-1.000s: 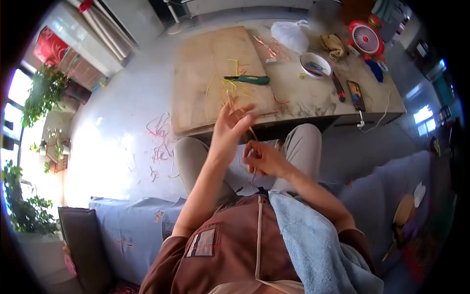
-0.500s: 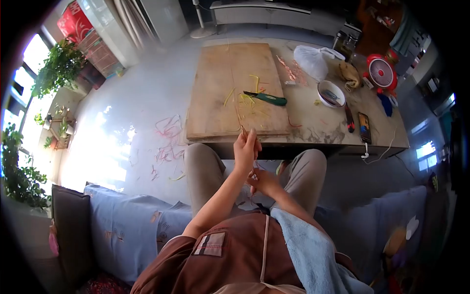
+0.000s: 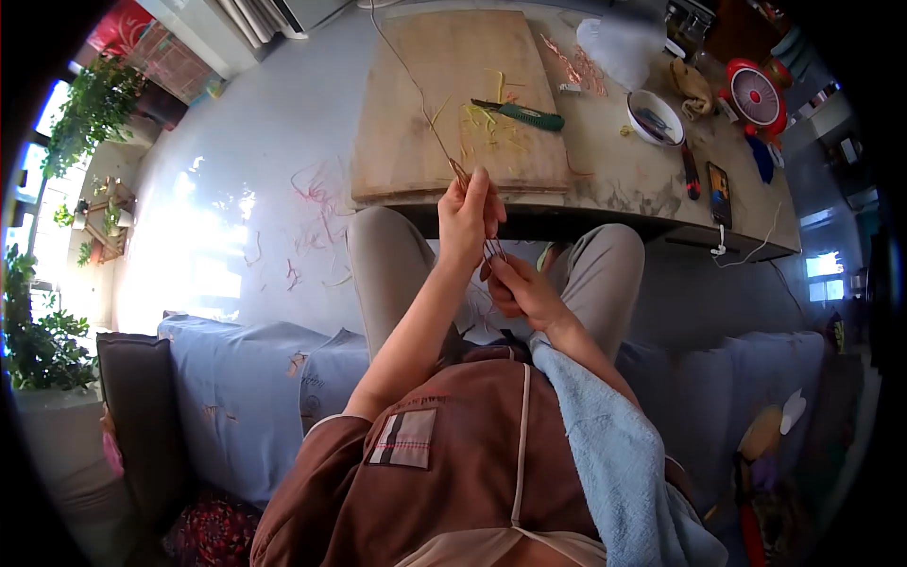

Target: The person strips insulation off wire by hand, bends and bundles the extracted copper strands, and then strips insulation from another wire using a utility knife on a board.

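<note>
My left hand (image 3: 463,222) has its fingers together, clamped on the thin wires (image 3: 459,170); in my right hand (image 3: 527,291), nearer my lap, the fingers are curled shut on the lower strands. The wires span both hands, above my knees, and one long strand trails away over the board (image 3: 397,142) on the surface (image 3: 614,170). I judge them light, bendy but a bit springy, liable to snag or kink, and best pinched where they bunch together. Beyond lie the green cutter (image 3: 531,116) and yellow scraps (image 3: 480,119), just beside each other.
</note>
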